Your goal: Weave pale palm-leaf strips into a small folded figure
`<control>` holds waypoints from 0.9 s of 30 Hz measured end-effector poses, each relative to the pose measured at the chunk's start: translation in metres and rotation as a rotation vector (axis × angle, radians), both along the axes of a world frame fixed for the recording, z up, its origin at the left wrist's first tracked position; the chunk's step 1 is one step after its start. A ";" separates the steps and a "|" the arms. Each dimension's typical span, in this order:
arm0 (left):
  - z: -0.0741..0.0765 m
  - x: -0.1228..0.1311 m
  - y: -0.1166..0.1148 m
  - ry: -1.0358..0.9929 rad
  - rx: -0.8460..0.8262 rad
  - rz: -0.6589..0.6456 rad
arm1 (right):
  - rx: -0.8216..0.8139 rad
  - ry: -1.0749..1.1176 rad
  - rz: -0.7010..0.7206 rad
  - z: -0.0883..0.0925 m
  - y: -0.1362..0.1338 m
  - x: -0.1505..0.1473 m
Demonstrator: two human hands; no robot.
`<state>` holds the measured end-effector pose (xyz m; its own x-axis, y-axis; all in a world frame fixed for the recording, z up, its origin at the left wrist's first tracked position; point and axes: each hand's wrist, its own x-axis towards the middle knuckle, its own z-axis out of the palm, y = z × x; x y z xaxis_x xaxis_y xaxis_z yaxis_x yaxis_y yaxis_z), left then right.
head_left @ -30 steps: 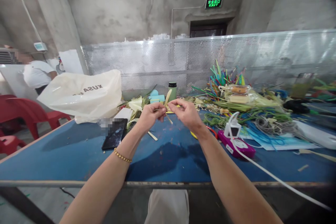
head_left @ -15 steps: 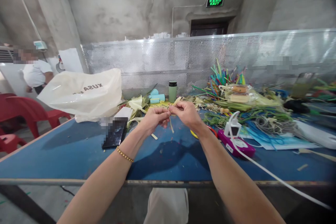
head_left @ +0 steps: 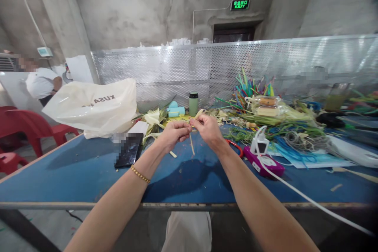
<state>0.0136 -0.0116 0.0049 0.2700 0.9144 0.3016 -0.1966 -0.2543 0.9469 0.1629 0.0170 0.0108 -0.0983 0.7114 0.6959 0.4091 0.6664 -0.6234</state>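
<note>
My left hand and my right hand meet fingertip to fingertip above the middle of the blue table. Both are closed in a pinch on a pale strip of dried husk. One end of it hangs below the fingers, and a pale piece shows above my right hand. The part between the fingertips is hidden. Under my right forearm lie red-handled scissors, partly covered. A dark phone rests left of my left hand.
Left stands a white plastic bag. Behind my hands are husk leaves and a green bottle. A purple power strip with a white cable, wire coils and colourful stems fill the right. A person stands far left.
My right hand has shifted slightly left and its wrist has turned a little. The hanging strip end has swung slightly. Both hands keep their pinch.
</note>
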 end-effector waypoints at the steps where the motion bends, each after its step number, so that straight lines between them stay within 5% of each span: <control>1: 0.000 0.000 0.000 -0.001 0.006 0.001 | -0.003 0.009 -0.006 -0.001 0.001 0.000; 12: 0.000 0.001 0.001 0.030 0.053 0.012 | -0.006 0.043 -0.034 -0.004 0.005 -0.001; 27: -0.016 -0.002 0.011 0.060 -0.011 0.004 | -0.093 -0.258 0.099 -0.001 -0.003 0.004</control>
<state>0.0112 -0.0002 -0.0111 0.2840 0.9184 0.2754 -0.1384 -0.2449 0.9596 0.1671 0.0144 0.0101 -0.3356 0.7492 0.5710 0.4977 0.6557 -0.5678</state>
